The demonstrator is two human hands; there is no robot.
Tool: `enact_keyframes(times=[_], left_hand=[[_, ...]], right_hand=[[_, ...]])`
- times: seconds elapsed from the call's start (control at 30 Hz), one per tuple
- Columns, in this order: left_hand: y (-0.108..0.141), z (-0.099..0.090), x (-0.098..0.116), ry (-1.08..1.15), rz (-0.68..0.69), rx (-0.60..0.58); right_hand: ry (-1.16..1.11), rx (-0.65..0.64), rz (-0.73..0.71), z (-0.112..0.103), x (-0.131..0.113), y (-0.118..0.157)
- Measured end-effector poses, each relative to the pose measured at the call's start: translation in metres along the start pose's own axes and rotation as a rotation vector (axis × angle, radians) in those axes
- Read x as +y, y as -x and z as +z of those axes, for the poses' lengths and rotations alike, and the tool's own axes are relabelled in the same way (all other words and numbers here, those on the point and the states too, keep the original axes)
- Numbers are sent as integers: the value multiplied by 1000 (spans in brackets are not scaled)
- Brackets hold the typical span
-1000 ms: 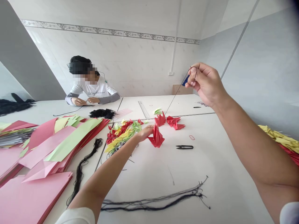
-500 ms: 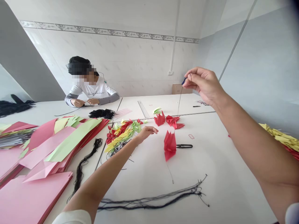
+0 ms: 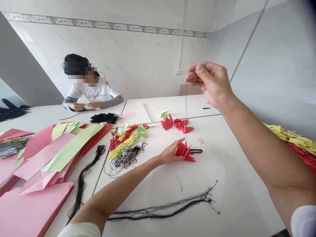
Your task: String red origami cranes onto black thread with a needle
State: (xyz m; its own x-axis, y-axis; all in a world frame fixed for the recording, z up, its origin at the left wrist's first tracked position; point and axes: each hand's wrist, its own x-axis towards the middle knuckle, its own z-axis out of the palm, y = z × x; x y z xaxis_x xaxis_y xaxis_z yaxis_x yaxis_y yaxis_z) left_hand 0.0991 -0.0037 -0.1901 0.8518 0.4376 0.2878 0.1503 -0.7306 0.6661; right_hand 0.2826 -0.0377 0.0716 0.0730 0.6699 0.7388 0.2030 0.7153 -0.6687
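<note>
Raised at the upper right, my right hand (image 3: 209,80) pinches the top of a thin dark cord (image 3: 186,108). The cord runs straight down to a red folded paper piece (image 3: 184,152) above the table. Its left side is in my left hand (image 3: 171,153), whose fingers are closed on it. Black thread snips (image 3: 197,151) lie just behind and to the right of this piece. Farther back rest two more red folded pieces (image 3: 167,122) (image 3: 183,125) and a light green one (image 3: 164,113). Below the held piece a thin cord end (image 3: 181,186) is visible.
Black cords (image 3: 158,215) lie in front, another black bundle (image 3: 80,184) at left. Pink and green paper (image 3: 39,204) is stacked far left, beside folded pieces (image 3: 128,140) and grey cord (image 3: 128,158). A person (image 3: 91,92) sits across the table, near a ruler (image 3: 149,112).
My left hand has moved right and taken hold of the hanging red piece. My right hand has shifted slightly left and up; the dark blue bit at its fingertips no longer shows.
</note>
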Motion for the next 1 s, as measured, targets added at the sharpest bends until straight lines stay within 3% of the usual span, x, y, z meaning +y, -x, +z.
enact_keyframes(times=[0.1, 0.2, 0.33, 0.47, 0.53, 0.63, 0.7, 0.87, 1.0], left_hand=[[-7, -4, -2, -150, 41, 71], [-6, -24, -5, -371, 61, 149], [6, -47, -18, -677, 69, 95], [16, -57, -35, -517, -41, -112], [13, -60, -43, -345, -96, -135], [-5, -68, -58, -186, -239, 62], [-25, -72, -71, -203, -317, 193], [-71, -72, -99, -251, -387, 324], [-77, -66, -99, -231, -393, 477]], right_hand=[[12, 27, -58, -8, 2, -1], [39, 80, -81, -23, 6, 3], [68, 122, -40, -43, 20, 16], [96, 163, 88, -56, 44, 36], [90, 137, 182, -59, 55, 47], [35, 24, 301, -58, 70, 66], [-1, -73, 381, -53, 78, 80], [-101, -310, 606, -22, 100, 114], [-91, -466, 723, -1, 124, 135]])
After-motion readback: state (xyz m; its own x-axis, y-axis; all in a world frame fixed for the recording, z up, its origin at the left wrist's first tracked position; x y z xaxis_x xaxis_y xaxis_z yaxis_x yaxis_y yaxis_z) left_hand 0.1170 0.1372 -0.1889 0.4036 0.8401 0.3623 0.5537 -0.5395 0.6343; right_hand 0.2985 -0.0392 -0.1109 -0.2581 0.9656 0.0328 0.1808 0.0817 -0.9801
